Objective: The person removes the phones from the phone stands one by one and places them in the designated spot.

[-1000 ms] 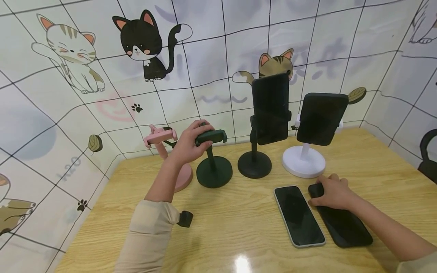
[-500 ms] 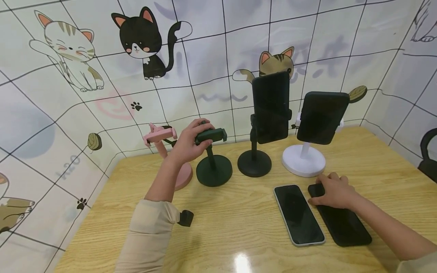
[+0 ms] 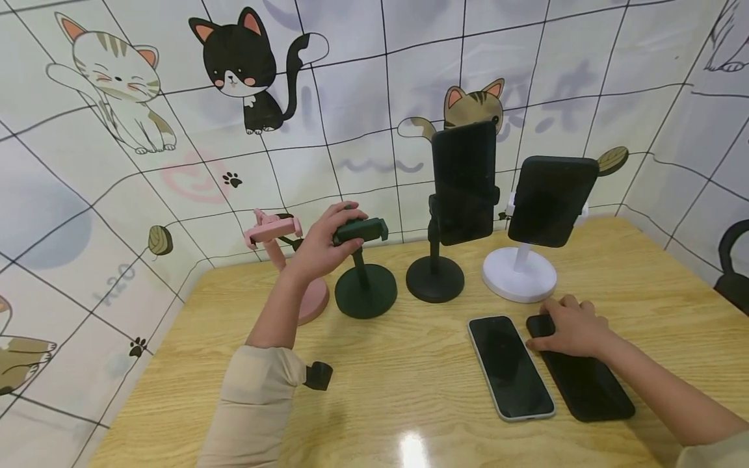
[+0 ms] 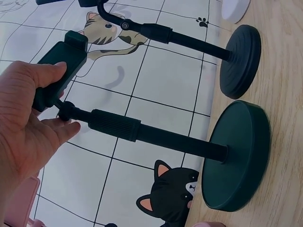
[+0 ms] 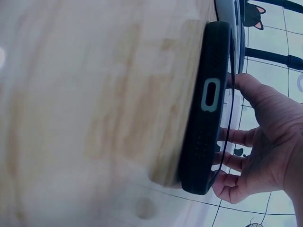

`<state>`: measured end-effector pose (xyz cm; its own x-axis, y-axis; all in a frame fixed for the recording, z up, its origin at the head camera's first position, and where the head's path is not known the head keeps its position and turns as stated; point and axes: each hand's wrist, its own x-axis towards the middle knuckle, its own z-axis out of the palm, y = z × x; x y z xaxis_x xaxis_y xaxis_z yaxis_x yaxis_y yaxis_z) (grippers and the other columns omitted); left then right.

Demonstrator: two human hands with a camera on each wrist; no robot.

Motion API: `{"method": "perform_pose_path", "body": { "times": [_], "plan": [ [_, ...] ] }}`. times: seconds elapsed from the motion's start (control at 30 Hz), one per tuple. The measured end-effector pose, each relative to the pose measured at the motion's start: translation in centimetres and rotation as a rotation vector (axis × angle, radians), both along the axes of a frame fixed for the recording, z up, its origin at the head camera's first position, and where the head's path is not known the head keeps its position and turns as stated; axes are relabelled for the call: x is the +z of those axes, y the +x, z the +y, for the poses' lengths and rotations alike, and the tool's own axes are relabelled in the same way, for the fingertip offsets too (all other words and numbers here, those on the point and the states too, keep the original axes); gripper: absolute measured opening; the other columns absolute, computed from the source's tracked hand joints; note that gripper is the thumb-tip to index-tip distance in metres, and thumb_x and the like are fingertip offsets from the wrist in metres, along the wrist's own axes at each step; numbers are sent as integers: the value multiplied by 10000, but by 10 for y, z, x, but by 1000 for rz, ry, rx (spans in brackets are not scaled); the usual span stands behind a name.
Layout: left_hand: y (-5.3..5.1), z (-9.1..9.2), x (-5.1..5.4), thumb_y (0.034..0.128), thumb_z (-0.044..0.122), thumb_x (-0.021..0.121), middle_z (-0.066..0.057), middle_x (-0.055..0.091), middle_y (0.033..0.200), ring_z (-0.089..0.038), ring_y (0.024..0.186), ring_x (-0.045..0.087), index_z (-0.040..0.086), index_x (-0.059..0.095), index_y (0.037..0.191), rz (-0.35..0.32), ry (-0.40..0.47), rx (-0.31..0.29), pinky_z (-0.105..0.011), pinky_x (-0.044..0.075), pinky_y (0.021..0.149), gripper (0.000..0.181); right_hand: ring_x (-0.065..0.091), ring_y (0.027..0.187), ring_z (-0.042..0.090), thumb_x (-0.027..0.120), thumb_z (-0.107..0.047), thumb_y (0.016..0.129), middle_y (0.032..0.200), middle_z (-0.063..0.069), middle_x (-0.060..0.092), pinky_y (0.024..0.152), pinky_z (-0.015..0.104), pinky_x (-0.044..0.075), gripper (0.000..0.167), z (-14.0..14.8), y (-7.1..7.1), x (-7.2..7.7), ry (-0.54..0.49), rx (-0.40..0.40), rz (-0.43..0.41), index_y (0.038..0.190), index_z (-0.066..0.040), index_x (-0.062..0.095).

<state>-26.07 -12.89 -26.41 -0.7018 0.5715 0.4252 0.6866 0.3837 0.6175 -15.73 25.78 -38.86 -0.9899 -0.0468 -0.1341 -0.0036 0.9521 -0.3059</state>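
My left hand (image 3: 323,246) grips the clamp head of the dark green phone stand (image 3: 366,291), thumb across its front. In the left wrist view the left hand (image 4: 29,111) holds the green clamp (image 4: 64,60), with the round base (image 4: 236,156) on the table. My right hand (image 3: 575,328) holds the far end of a black phone (image 3: 591,389) lying on the table, thumb on one side and fingers on the other. The right wrist view shows the phone's port edge (image 5: 207,109) and the right hand (image 5: 272,137) behind it.
A white-edged phone (image 3: 512,367) lies left of the black one. Behind stand a pink stand (image 3: 315,301), a black stand (image 3: 435,279) and a white stand (image 3: 519,275); the last two carry dark devices. A patterned wall rises behind the table. A black item (image 3: 736,286) is at far right.
The whole head view has shifted very slightly. Both hands keep the same holds, and the stands and phones stay in place.
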Motion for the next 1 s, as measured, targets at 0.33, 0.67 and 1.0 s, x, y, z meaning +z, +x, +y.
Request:
{"method": "perform_pose_path", "body": {
  "times": [0.33, 0.67, 1.0],
  "plan": [
    [6, -2, 0, 843, 128, 628, -45, 211, 1456, -266, 1231, 385, 154, 392, 1360, -30, -16, 88, -459, 324, 970, 569, 379, 838, 478, 668, -488, 729, 981, 314, 470, 566, 530, 379, 660, 1, -2, 10, -39, -4, 36, 1067, 58, 515],
    [42, 9, 13, 849, 109, 618, 17, 266, 1434, -185, 1225, 398, 127, 446, 1320, -29, 159, 107, -398, 363, 957, 502, 417, 919, 474, 687, -305, 758, 1039, 355, 513, 713, 546, 335, 534, -17, -2, 46, -113, 72, 260, 1048, 115, 530],
    [65, 39, 24, 822, 33, 618, -128, 461, 1285, -179, 1208, 400, -5, 575, 1163, 278, 314, 173, -367, 365, 953, 345, 487, 986, 411, 613, -302, 846, 1172, 277, 453, 738, 507, 473, 465, -49, 9, 102, -291, 82, 350, 1139, 43, 501]
  ]
}}
